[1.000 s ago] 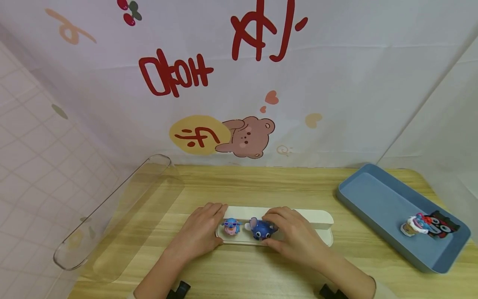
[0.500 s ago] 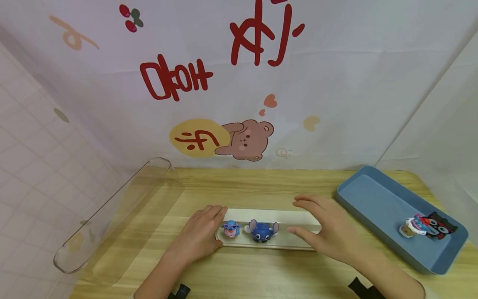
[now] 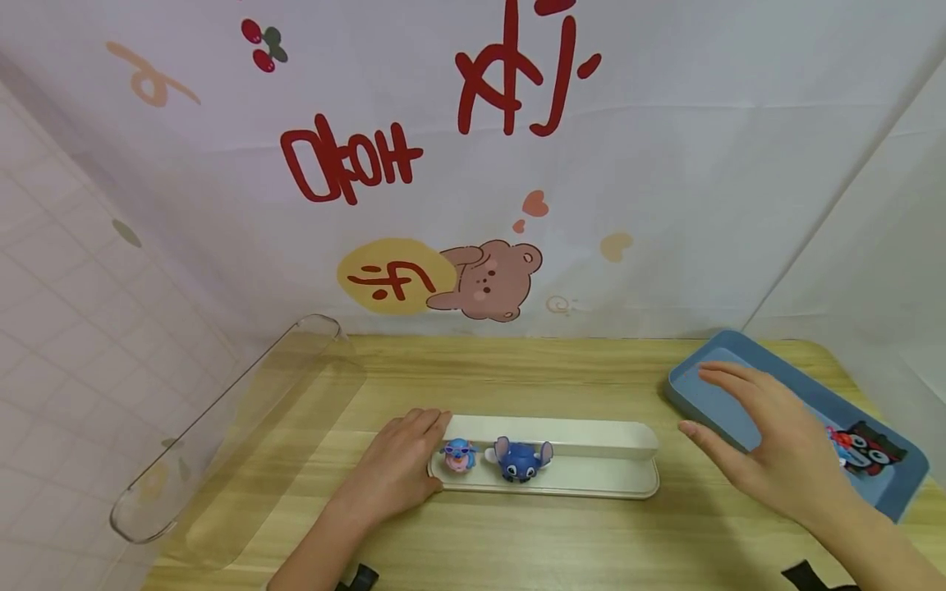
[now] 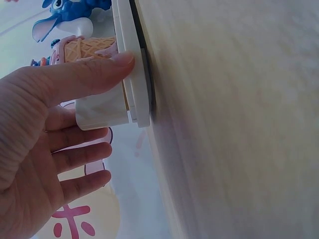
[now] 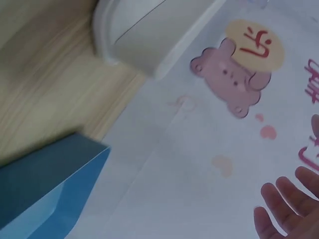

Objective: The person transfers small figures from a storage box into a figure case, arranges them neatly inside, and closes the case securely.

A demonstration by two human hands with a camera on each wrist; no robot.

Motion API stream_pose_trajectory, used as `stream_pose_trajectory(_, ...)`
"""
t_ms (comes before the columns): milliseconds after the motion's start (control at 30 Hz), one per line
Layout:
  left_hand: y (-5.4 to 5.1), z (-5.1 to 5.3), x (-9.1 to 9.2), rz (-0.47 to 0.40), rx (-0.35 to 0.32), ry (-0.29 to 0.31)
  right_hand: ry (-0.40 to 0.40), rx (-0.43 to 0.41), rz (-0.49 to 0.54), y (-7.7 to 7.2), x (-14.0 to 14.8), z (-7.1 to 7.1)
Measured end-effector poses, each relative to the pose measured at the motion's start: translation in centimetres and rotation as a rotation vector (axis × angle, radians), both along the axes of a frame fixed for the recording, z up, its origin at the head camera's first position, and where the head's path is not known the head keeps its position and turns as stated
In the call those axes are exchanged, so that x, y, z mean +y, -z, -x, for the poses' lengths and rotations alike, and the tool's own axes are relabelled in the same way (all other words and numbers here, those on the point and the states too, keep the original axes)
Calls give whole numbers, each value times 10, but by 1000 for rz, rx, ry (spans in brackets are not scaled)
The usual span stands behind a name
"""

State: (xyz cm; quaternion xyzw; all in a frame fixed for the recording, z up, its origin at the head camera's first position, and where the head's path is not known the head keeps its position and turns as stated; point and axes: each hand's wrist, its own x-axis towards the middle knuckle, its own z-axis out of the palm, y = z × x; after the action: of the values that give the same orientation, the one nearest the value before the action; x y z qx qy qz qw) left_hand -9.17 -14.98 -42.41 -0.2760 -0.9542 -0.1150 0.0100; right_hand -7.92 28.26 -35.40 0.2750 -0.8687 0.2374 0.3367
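My left hand (image 3: 395, 464) grips the left end of a white stepped display stand (image 3: 609, 472), thumb at the front edge and fingers behind. In the left wrist view that thumb (image 4: 94, 77) lies over the stand's base. Two toy figures stand on the lower step: a small blue-and-pink one with sunglasses (image 3: 460, 456) by my left hand, and a larger big-eared dark blue one (image 3: 521, 461) beside it. My right hand (image 3: 783, 455) is over the blue tray (image 3: 720, 345), fingers spread and holding nothing. Only its fingertips (image 5: 284, 201) show in the right wrist view.
In the tray's near right part lie a black-and-red owl-like figure (image 3: 874, 447) and another colourful figure, mostly hidden by my right hand. A long transparent cover (image 3: 259, 447) rests on the left of the wooden table (image 3: 517, 542). A printed white cloth (image 3: 665, 189) hangs behind.
My right hand has let go of the larger dark blue figure and moved right, from the stand to over the tray. The left hand stays on the stand's left end.
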Motion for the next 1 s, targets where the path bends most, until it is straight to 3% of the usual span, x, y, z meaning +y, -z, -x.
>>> stream_pose_trajectory(433, 4, -1, 1, 2, 27, 11, 255, -110, -136, 30, 80, -15)
stream_pose_trajectory(567, 4, -1, 0, 6, 27, 10, 315, -166, -91, 44, 100, -20)
stream_pose_trajectory(767, 4, -1, -1, 16, 27, 4, 313, -149, -25, 62, 122, -19)
stream_pose_trajectory(933, 2, -1, -1, 17, 36, 6, 475, -337, -48, 66, 131, -21)
stream_pose_trajectory(1000, 1, 0, -1, 13, 44, 6, 531, -374, -63, 67, 133, -19)
